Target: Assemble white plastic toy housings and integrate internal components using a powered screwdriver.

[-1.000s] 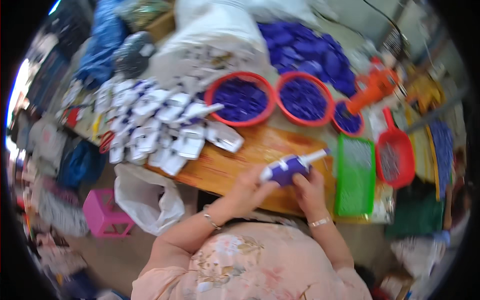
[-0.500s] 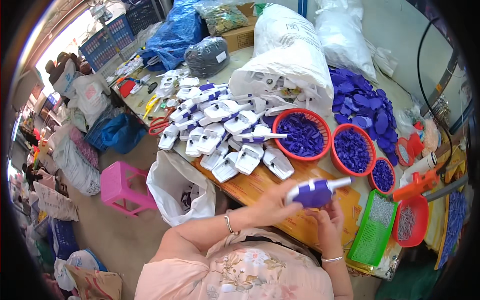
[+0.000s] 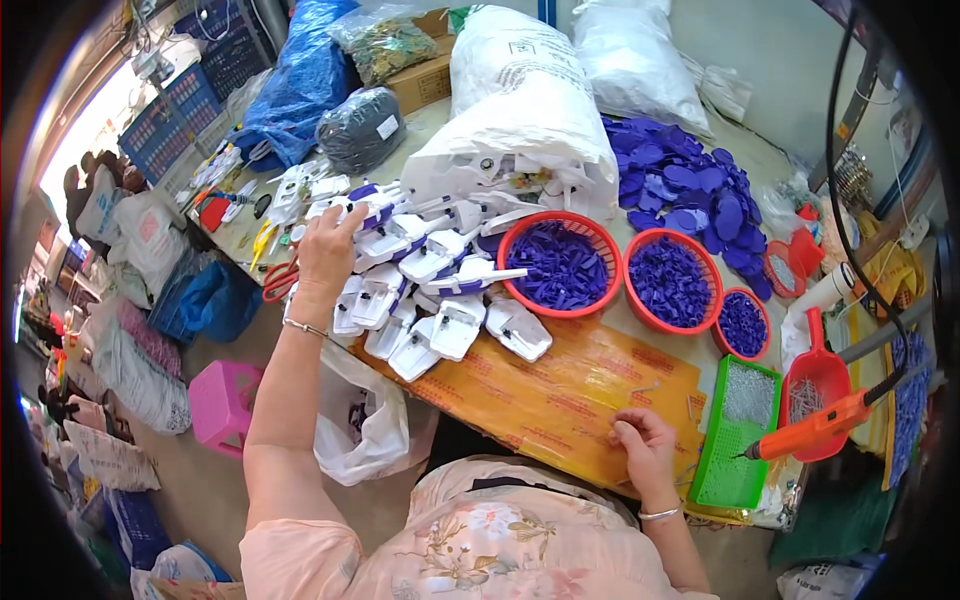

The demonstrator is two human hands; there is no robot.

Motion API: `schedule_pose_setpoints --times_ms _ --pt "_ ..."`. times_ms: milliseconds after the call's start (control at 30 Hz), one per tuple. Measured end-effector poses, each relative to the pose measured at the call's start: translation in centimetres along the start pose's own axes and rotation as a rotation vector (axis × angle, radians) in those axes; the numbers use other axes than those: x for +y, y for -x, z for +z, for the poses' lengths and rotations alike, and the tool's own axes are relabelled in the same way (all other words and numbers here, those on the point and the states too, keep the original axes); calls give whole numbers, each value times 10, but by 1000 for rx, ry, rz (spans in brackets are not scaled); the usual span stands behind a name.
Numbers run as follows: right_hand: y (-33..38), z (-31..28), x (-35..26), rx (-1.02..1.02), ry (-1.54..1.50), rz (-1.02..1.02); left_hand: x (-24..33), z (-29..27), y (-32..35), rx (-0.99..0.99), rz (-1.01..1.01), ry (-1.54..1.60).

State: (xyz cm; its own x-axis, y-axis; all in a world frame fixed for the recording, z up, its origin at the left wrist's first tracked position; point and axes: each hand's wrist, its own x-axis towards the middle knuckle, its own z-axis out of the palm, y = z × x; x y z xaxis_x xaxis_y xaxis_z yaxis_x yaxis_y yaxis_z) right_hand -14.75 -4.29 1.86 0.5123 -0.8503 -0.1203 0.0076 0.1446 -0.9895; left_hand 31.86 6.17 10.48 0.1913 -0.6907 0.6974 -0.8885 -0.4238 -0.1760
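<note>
My left hand [image 3: 328, 250] reaches over a heap of white-and-purple plastic casings [image 3: 440, 255] with short handles, on the table's left side. Its fingers are closed around a white-and-purple plastic casing at the heap's far left edge, mostly hidden under the hand. My right hand [image 3: 648, 445] is low over the orange-yellow sheet [image 3: 560, 400] near the table's front edge. Its fingers are curled in with the thumb against them, and whatever they may hold is hidden. Right of it stands a green basket [image 3: 725, 470] with small metal parts.
Three red baskets [image 3: 612, 290] hold small purple pieces. Purple ovals [image 3: 690, 185] lie piled behind. An orange power screwdriver [image 3: 815, 425] hangs over a red scoop [image 3: 815, 360] with screws. A white sack [image 3: 520, 90] spills more casings. Red scissors [image 3: 281, 280], a pink stool [image 3: 222, 405] and an open white bag [image 3: 365, 450] are left.
My left hand has carried a casing from in front of me to the heap at far left. My right hand has let go of it and lowered slightly. The screwdriver hangs lower in view.
</note>
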Motion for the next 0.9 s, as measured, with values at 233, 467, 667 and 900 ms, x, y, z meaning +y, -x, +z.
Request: schedule_pose_setpoints --times_ms 233,467,667,900 --pt "2 -5 -7 -18 79 39 93 -37 -37 -194 -110 40" --pt "-99 16 -105 74 568 -664 261 -9 -8 -130 231 997" --pt "-252 11 -115 389 842 -798 330 16 35 -220 319 1340" --pt "-354 -31 -113 589 1209 -330 327 34 54 -437 313 1376"
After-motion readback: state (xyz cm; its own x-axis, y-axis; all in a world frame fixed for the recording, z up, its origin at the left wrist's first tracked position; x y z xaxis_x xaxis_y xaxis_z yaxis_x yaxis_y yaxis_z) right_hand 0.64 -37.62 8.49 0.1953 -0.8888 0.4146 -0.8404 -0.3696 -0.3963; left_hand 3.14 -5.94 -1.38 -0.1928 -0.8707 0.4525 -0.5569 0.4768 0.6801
